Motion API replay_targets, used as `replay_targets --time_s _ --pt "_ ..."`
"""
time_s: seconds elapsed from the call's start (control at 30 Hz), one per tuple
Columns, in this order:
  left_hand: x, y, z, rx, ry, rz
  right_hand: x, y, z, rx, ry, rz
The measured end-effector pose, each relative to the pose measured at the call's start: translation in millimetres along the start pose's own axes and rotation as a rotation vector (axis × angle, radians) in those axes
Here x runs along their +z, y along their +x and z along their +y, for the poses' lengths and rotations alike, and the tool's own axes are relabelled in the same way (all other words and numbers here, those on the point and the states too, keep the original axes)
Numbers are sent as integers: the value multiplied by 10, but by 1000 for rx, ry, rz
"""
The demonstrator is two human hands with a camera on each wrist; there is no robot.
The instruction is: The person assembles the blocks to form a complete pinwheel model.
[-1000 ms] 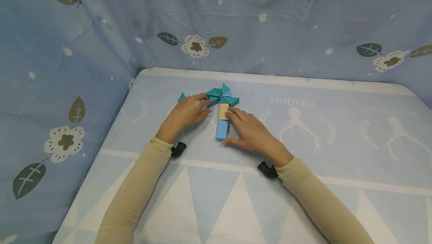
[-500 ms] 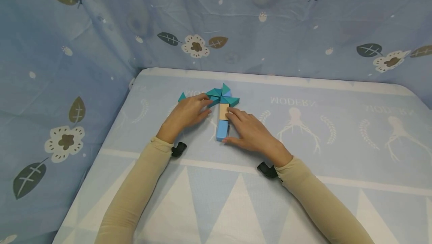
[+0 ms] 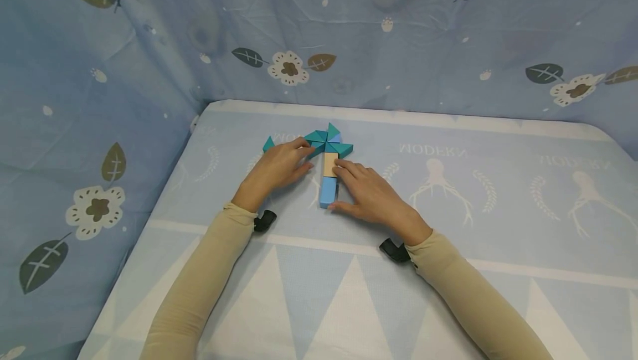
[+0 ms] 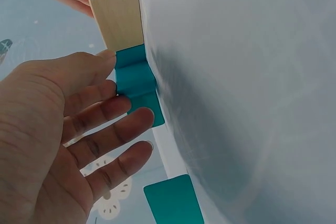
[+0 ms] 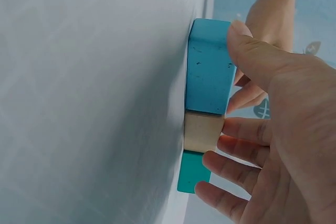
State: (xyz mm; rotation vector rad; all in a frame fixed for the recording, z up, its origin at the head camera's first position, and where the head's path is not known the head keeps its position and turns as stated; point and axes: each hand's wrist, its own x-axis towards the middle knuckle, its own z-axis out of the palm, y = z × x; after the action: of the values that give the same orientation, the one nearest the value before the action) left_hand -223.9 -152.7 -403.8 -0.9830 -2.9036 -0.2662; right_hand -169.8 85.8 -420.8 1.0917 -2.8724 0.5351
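Teal triangular blocks (image 3: pixel 319 137) lie flat in a pinwheel, with a light blue piece (image 3: pixel 336 138) among them. Below it a plain wooden block (image 3: pixel 329 165) and a blue block (image 3: pixel 327 193) continue in a straight line like a stem. My left hand (image 3: pixel 280 166) is at the pinwheel's left side, its fingertips at the teal block (image 4: pixel 135 80) and its fingers loosely spread. Beside the stem, my right hand (image 3: pixel 366 194) has its thumb at the blue block's near end (image 5: pixel 210 66) and its relaxed fingertips along the wooden block (image 5: pixel 202 131) and a teal block (image 5: pixel 193 174).
A lone teal triangle block (image 3: pixel 268 143) lies left of the pinwheel, partly behind my left hand. The table (image 3: pixel 448 304) has a pale blue and white patterned cover. Blue patterned curtain (image 3: pixel 408 44) hangs behind it and along the left side.
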Motion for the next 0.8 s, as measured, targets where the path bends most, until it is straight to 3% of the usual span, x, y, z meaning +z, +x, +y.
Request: replay_targets --time_s 0.8 --pt "-9 4 13 -1 -7 -22 -31 7 -10 10 1 -33"
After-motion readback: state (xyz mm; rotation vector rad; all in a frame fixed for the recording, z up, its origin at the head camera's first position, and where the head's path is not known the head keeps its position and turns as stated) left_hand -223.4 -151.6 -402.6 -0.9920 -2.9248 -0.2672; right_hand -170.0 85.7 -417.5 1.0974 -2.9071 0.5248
